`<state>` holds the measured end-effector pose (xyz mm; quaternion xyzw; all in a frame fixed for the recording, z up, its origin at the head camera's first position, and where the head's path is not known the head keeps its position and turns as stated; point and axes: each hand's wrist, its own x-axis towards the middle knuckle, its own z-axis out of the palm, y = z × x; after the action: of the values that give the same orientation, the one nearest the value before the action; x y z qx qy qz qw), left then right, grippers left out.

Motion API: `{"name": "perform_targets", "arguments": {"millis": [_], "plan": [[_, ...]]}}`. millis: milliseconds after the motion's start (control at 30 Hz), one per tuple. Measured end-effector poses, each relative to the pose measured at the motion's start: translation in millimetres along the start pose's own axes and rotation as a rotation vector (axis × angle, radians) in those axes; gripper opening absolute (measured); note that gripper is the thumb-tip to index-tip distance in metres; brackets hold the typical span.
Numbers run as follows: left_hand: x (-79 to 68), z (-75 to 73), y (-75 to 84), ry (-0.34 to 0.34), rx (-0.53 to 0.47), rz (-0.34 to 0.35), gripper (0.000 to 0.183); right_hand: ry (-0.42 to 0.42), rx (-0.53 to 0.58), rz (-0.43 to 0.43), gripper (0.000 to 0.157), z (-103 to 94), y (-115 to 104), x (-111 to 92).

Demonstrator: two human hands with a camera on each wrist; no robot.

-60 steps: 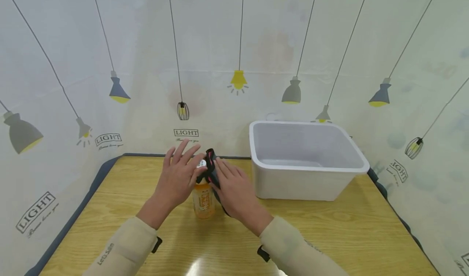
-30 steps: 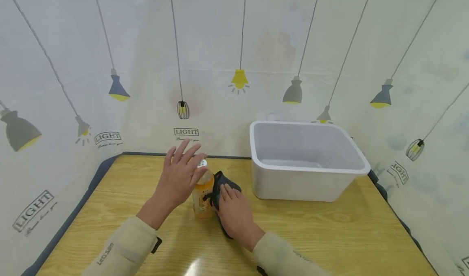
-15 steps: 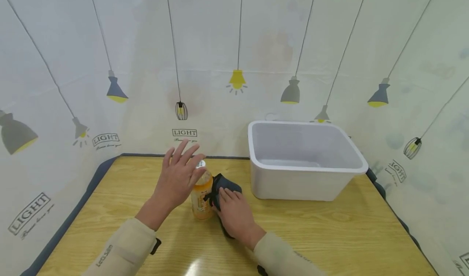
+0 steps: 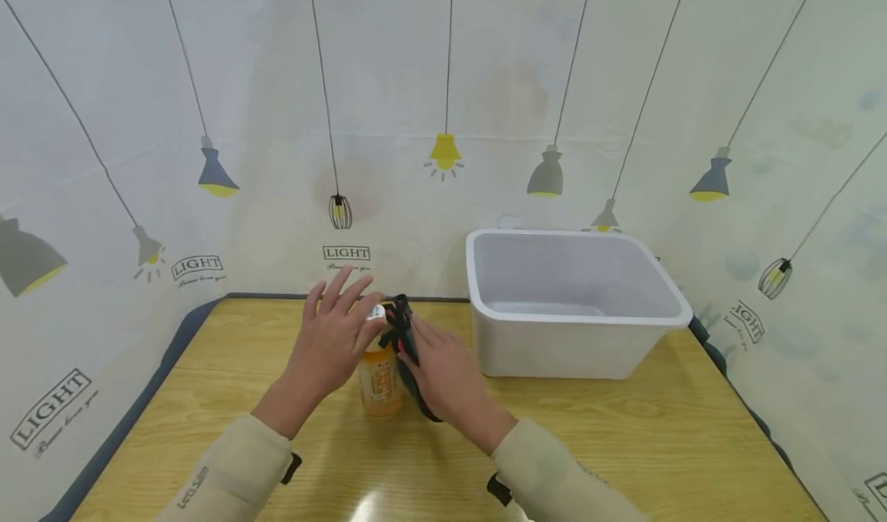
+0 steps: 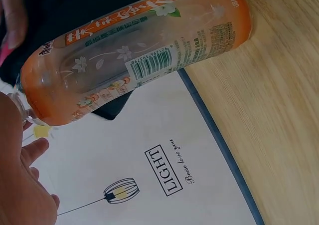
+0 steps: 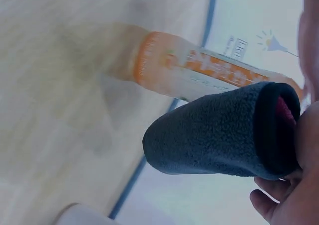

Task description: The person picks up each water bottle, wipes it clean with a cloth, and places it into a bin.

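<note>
A clear plastic bottle (image 4: 381,383) with an orange label stands upright on the table, its white cap up. My left hand (image 4: 329,337) pinches it at the cap and neck between thumb and forefinger, the other fingers spread. My right hand (image 4: 450,368) grips a dark grey fleece pouch (image 6: 209,130) with black trim, pink lining and black ties, beside the bottle's right side. In the right wrist view the pouch's open end lies against my hand. The left wrist view shows the bottle (image 5: 139,55) in front of the dark cloth; my right fingertips appear at the corner.
A large white plastic bin (image 4: 554,349) stands on the right at the back of the wooden table (image 4: 624,445). A wall cloth (image 4: 388,60) printed with hanging lamps surrounds the table, with a dark blue edge along its foot.
My right hand lowered the pouch beside the bottle and tilted it flatter, then raised it again toward the bottle's neck. The left hand stays at the cap. The bottle and bin have not moved.
</note>
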<state>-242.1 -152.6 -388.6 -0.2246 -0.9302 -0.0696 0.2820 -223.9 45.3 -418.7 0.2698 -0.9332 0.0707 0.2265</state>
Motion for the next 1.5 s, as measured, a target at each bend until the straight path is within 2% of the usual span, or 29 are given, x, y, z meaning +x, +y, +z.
{"name": "perform_targets", "arguments": {"millis": [167,267,433,567,867,967,1200,1367,1500], "plan": [[-0.2,1.2,-0.5,0.027,0.016,0.005,0.072,0.008,-0.009,-0.01,0.056,-13.0,-4,9],[-0.4,1.9,-1.1,0.044,0.017,0.008,0.073,0.001,-0.03,-0.019,0.057,-15.7,-6,11],[-0.6,2.1,-1.5,0.038,-0.002,0.009,0.066,0.011,-0.067,-0.042,0.058,-14.6,-5,10],[-0.9,2.2,-0.1,0.015,-0.01,-0.003,0.055,0.025,-0.146,-0.073,0.06,-11.8,-3,6],[-0.1,0.6,1.6,-0.005,-0.016,-0.017,0.045,0.019,-0.271,-0.061,0.061,0.7,-3,-6],[-0.6,-0.2,1.6,-0.005,-0.029,-0.029,0.045,-0.038,-0.31,-0.047,0.059,7.4,-4,-10],[0.8,0.6,2.5,-0.016,-0.054,-0.036,0.044,-0.291,-0.331,-0.011,0.055,30.0,-10,-23],[0.3,-0.8,3.3,-0.015,-0.045,-0.038,0.043,-0.436,-0.386,-0.069,0.052,48.5,-10,-32],[1.6,-0.5,3.3,-0.017,-0.051,-0.036,0.042,-0.485,-0.393,-0.091,0.052,57.1,-7,-35]]}}
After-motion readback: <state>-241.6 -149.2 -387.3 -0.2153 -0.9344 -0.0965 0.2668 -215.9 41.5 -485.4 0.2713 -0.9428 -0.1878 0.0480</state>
